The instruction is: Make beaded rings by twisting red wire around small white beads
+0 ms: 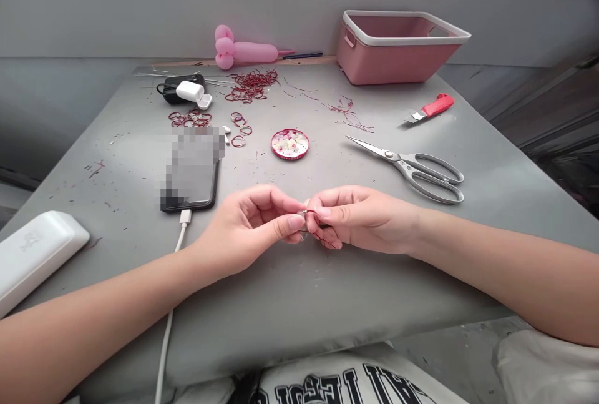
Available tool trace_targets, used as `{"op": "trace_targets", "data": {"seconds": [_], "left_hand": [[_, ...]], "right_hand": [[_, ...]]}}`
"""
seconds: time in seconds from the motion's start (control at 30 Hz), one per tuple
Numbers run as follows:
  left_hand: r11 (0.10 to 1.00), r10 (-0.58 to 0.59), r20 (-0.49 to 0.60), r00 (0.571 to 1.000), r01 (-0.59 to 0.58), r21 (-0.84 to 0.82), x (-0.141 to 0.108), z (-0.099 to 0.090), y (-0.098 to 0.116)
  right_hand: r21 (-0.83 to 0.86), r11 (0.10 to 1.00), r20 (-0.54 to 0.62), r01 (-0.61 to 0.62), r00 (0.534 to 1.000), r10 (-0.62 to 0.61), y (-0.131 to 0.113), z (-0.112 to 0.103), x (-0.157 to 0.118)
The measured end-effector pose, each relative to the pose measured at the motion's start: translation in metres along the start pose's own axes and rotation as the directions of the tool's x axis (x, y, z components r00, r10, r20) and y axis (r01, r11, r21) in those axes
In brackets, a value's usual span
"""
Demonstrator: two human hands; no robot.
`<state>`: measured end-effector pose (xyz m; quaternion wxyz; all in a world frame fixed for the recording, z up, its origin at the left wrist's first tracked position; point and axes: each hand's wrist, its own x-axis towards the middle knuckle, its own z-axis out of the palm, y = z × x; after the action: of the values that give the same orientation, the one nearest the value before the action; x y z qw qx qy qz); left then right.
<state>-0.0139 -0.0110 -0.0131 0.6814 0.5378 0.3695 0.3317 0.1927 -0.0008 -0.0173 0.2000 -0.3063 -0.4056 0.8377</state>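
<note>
My left hand (255, 223) and my right hand (362, 216) meet above the near middle of the table, fingertips almost touching. Between thumb and fingers, my right hand pinches a thin red cord (312, 211), and a loose stretch of it hangs below the fingers. A tiny pale bead (305, 211) shows at the cord's left end, against my left fingertips. My left thumb and fingers are closed there; they partly hide what they grip. Beyond the hands lies a round red-rimmed lid (291, 155) holding several pale and pink beads.
Grey scissors (412, 170) and a red-handled cutter (433, 107) lie right. Behind are a pink basket (388, 64), a pink balloon (253, 52) and a red cord pile (253, 85). Left are finished cord loops (189, 118), a phone (191, 170) on a white cable (175, 254), and a white case (44, 254).
</note>
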Motion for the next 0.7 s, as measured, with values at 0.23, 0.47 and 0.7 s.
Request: {"op": "trace_targets", "data": {"seconds": [0.23,0.47,0.7], "left_hand": [[0.992,-0.070,0.131,0.989,0.083,-0.093,0.0009,-0.0006,-0.0003],[0.969,-0.124,0.109,0.986,0.144,-0.200,0.0013,-0.0003,-0.0002],[0.982,-0.085,0.060,0.995,0.094,-0.164,0.0021,0.0013,-0.0001]], "right_hand": [[0.066,0.997,0.089,-0.046,0.995,0.040,0.0011,-0.0055,0.0014],[0.078,0.997,0.160,-0.012,0.987,0.000,0.0000,-0.0064,0.0032],[-0.027,0.993,0.068,0.114,0.991,-0.112,0.0049,-0.0074,0.0038]]}}
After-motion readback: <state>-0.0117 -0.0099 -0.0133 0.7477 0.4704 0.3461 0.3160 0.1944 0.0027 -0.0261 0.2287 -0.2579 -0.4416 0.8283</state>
